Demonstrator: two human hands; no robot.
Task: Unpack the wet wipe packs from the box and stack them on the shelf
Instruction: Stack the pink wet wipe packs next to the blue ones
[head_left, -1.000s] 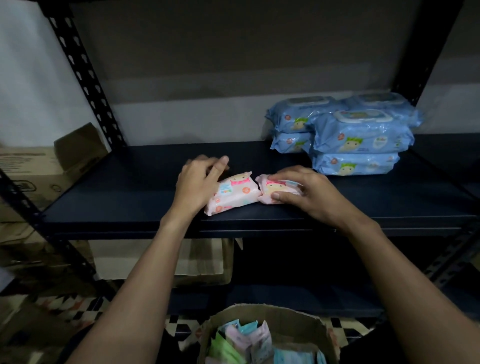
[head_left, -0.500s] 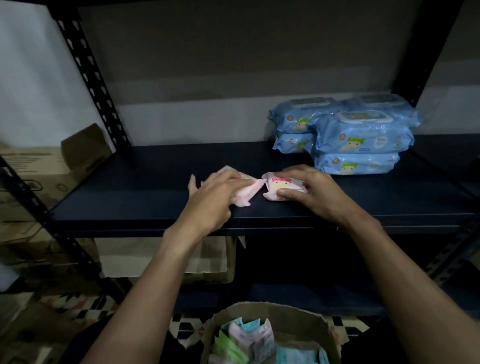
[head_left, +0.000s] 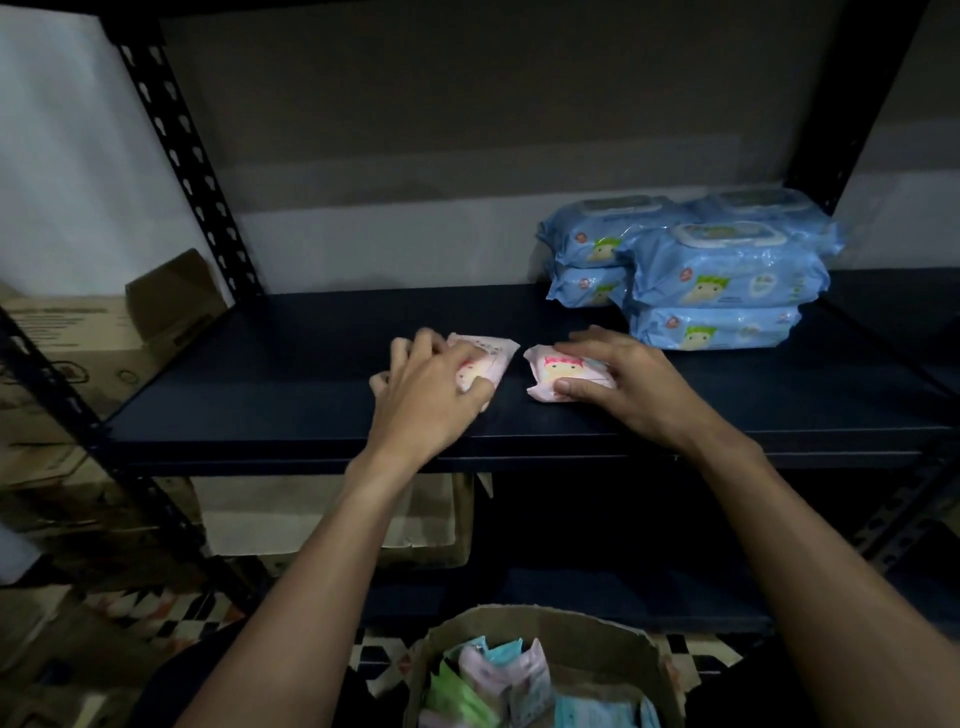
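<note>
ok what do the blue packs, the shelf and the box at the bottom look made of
Blue packs: thin glossy plastic film, judging by crinkles and glints. Shelf: probably painted metal, dark, matte and smooth. Box: brown cardboard, dull, with a ragged torn rim.

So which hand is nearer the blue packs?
Right. The right hand holds the right pink pack just left of the blue packs; the left hand holds the left pink pack, farther away.
</note>
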